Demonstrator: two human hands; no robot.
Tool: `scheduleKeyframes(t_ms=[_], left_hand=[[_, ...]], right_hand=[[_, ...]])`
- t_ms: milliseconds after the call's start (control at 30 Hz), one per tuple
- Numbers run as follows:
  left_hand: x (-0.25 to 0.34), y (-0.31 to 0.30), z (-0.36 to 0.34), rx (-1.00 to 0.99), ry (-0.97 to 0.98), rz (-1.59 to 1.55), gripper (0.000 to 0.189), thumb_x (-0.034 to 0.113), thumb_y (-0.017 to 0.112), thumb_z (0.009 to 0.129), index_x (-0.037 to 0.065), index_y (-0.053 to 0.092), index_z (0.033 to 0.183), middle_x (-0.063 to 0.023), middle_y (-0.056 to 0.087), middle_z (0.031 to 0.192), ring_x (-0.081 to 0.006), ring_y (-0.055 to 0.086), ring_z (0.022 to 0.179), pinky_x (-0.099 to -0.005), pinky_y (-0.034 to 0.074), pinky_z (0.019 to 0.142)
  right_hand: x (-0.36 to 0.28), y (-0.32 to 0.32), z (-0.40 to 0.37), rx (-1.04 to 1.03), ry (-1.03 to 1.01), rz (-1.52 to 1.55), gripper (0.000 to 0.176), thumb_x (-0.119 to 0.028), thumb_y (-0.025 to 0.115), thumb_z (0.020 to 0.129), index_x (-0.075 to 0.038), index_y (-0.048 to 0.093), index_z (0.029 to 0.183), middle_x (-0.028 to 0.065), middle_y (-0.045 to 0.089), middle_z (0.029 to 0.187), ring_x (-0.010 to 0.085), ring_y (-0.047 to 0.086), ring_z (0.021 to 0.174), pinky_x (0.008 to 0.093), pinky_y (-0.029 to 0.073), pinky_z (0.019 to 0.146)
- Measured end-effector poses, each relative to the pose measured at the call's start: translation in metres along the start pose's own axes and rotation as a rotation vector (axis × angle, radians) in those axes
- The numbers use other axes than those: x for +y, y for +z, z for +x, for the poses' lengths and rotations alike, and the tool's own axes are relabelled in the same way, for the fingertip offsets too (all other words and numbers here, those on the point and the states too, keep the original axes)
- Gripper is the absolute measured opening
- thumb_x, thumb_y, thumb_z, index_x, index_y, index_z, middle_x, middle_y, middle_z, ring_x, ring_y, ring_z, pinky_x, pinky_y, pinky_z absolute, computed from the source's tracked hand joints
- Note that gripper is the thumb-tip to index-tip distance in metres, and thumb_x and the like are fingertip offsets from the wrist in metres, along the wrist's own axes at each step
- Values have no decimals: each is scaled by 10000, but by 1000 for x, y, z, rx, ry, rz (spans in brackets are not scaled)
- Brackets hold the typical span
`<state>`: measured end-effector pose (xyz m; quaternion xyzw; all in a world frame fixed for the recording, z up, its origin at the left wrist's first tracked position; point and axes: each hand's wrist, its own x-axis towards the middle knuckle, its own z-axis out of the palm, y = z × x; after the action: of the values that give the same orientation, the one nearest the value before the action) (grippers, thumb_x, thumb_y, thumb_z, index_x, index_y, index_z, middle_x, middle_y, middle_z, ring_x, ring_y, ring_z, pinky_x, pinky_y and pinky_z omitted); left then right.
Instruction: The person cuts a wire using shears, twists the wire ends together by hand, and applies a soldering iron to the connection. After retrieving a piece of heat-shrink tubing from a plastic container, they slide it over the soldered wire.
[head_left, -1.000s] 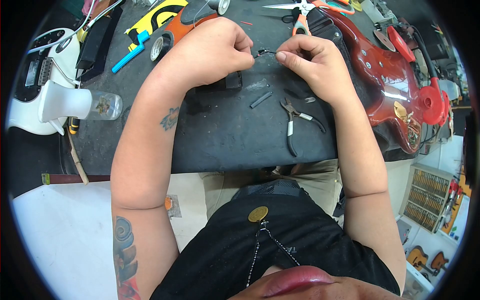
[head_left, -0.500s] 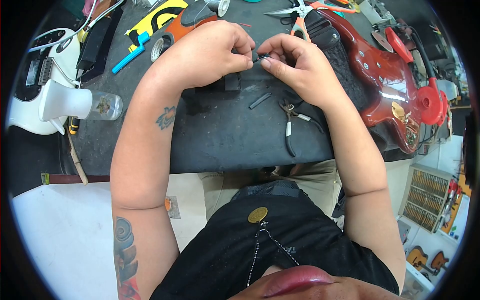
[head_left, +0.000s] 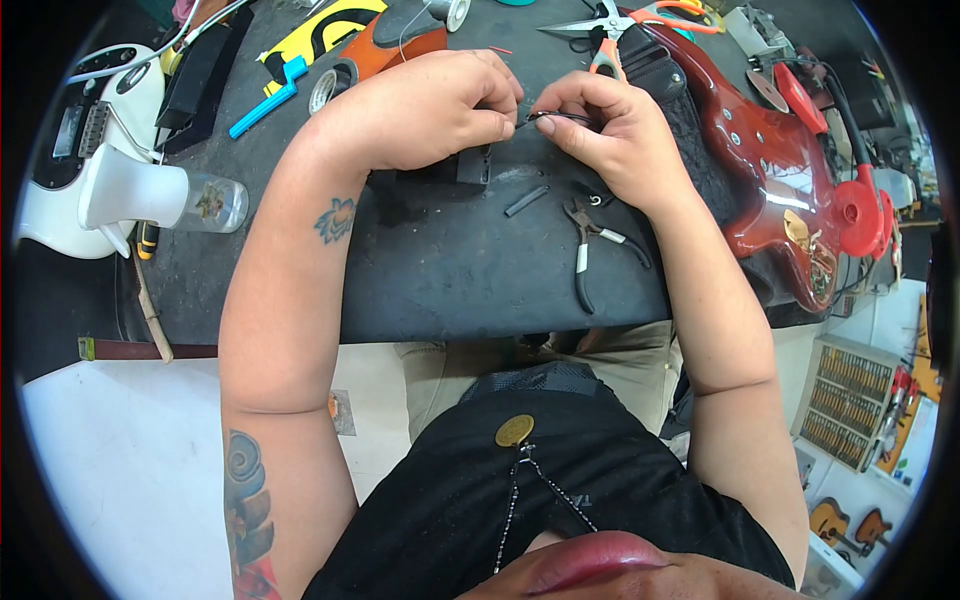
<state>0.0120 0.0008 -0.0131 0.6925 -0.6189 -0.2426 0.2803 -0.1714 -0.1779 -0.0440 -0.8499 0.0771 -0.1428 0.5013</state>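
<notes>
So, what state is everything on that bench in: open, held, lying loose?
Thin dark wire: pinched between left hand and right hand.
Orange-handled metal scissors: open.
Black-handled metal cutters: handles spread, lying loose.
Short dark tube: lying loose.
Bright blue plastic crank: lying loose.
Glossy red-brown guitar body: lying down.

Your open lane: tabletop point(head_left: 440, 270) at centre of frame, between left forearm point(head_left: 290, 250) and cutters point(head_left: 582, 262). Black tube point(head_left: 527, 201) lies near cutters' jaws; red guitar body point(head_left: 752, 150) blocks upper right.
</notes>
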Motion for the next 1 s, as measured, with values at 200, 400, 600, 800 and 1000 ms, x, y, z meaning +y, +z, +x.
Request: scheduleKeyframes(t_ms=[200,400,600,800,1000], left_hand=[[-16,1,3,-40,93,-51,229,182,659,1054,-28,722,988,-115,673,1302,-199,649,1063,-320,505,952],[-18,2,-1,-74,118,-129,238,178,640,1052,-35,701,963,-125,672,1310,-191,633,1060,-324,500,953],[-17,0,2,-71,103,-107,250,190,638,1059,-33,707,967,-132,677,1311,-190,632,1066,-329,499,959],[-15,1,2,-76,83,-109,246,193,637,1062,-24,713,978,-127,680,1312,-190,633,1063,-329,499,961],[-15,0,3,-77,80,-66,235,197,652,1057,-15,716,979,-112,685,1299,-199,642,1037,-331,508,945]], right_hand=[[-1,-2,0,-14,-58,-26,146,-23,821,888,-18,791,1031,-42,606,857,54,504,764,251,424,695],[-2,-6,-4,-48,-99,-64,168,-48,856,864,-61,824,1028,-48,668,902,55,549,781,243,479,718],[-4,-10,-2,-31,-147,-71,161,-57,861,860,-33,802,1008,-27,675,897,58,580,805,240,499,746],[1,-10,-4,-9,-70,112,122,-49,832,886,-23,795,999,-31,676,897,45,583,810,240,492,736],[2,-16,-1,-70,-146,-33,109,-28,817,868,-36,798,975,-16,676,888,71,604,796,250,494,734]])
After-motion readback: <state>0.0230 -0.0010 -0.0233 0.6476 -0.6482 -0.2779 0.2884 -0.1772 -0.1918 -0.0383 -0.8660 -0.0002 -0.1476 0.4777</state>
